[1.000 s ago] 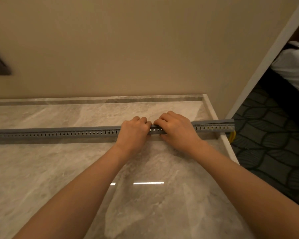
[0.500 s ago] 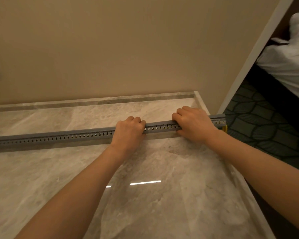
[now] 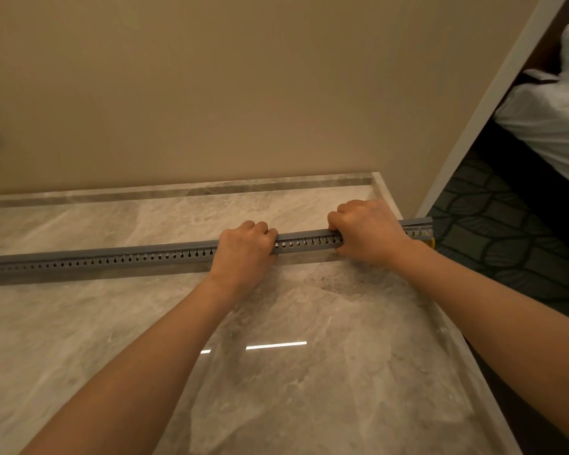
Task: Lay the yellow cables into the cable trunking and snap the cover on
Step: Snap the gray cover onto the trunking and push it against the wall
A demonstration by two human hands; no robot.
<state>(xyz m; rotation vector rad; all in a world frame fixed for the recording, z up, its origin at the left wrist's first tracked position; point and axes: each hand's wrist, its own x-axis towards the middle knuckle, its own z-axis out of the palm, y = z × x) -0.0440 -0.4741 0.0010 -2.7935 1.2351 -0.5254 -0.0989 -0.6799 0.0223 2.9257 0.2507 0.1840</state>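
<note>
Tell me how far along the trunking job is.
Done: the cables lie inside the trunking; yellow shows through its slots and at its right end. In hand: the left hand and right hand grip the trunking near that end, seemingly pressing the cover. Left: whether the cover is snapped down everywhere cannot be told.

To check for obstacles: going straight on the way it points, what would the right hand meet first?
Gripping the grey perforated plastic trunking, the right hand points away and slightly left. Beyond lies bare marble countertop, then probably its raised back ledge below the beige wall; depth is unclear.
</note>
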